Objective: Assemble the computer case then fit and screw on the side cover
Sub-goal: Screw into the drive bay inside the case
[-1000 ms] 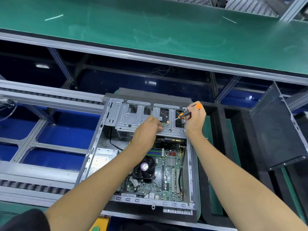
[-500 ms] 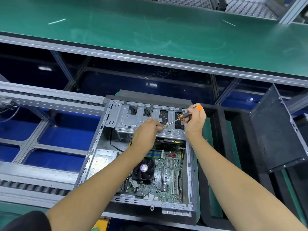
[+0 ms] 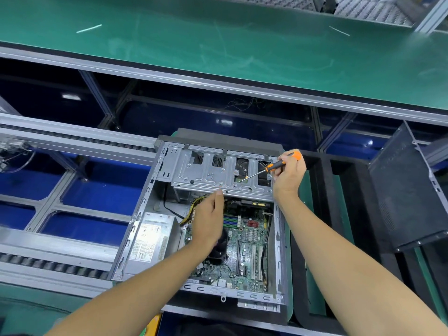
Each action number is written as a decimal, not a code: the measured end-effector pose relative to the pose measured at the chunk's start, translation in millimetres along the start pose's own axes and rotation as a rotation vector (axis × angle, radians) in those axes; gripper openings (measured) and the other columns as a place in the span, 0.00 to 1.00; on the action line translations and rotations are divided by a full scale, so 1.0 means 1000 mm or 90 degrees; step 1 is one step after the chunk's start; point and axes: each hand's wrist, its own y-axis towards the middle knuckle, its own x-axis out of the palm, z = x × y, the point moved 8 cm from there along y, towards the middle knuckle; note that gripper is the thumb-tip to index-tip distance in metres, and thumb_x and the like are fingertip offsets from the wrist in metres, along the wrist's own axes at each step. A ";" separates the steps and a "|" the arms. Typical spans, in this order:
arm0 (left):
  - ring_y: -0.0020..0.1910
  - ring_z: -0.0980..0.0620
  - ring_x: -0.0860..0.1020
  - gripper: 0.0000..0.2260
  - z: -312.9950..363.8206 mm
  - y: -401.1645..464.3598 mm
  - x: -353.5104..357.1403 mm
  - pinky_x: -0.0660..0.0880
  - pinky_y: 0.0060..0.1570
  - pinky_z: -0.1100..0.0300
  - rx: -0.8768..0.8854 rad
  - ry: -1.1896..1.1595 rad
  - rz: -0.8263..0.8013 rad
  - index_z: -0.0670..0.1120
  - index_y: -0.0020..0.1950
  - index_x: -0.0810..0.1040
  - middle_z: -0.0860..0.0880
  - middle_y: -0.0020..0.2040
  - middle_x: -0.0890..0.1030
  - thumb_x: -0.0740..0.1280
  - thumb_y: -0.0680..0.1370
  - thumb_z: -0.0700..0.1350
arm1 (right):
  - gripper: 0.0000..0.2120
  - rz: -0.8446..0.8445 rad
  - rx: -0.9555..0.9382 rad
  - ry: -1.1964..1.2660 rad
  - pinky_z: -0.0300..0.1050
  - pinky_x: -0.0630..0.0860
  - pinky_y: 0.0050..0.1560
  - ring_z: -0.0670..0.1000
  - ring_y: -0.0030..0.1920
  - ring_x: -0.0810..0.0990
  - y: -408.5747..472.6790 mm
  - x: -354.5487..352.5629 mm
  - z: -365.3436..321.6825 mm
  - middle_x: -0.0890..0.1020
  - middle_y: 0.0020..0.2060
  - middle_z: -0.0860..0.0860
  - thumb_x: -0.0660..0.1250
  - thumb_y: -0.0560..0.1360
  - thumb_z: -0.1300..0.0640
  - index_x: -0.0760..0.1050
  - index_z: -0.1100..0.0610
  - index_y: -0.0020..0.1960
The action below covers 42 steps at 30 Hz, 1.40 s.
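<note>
While the right hand (image 3: 288, 174) keeps its grip pinched on the orange screwdriver (image 3: 278, 163), tip resting on the drive cage (image 3: 208, 173), the left hand (image 3: 209, 219) has drawn back from the screw spot, fingers relaxed and holding nothing; the screw seems started. The side cover (image 3: 407, 190) leans well apart, right of the open computer case (image 3: 278, 238).

A white printed label (image 3: 148, 241) lay on top of the grey power supply (image 3: 155, 238) at the left side of the open computer case (image 3: 135, 229), but its print was too small and blurred to read. No other text, brand or number was legible.
</note>
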 end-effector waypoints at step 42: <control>0.53 0.45 0.85 0.07 -0.050 0.016 0.056 0.81 0.52 0.61 -0.284 -0.375 -0.224 0.39 0.46 0.75 0.44 0.46 0.85 0.69 0.80 0.41 | 0.09 -0.044 -0.032 -0.046 0.35 0.62 0.23 0.44 0.23 0.71 -0.004 0.012 -0.006 0.72 0.25 0.43 0.59 0.74 0.64 0.67 0.54 0.37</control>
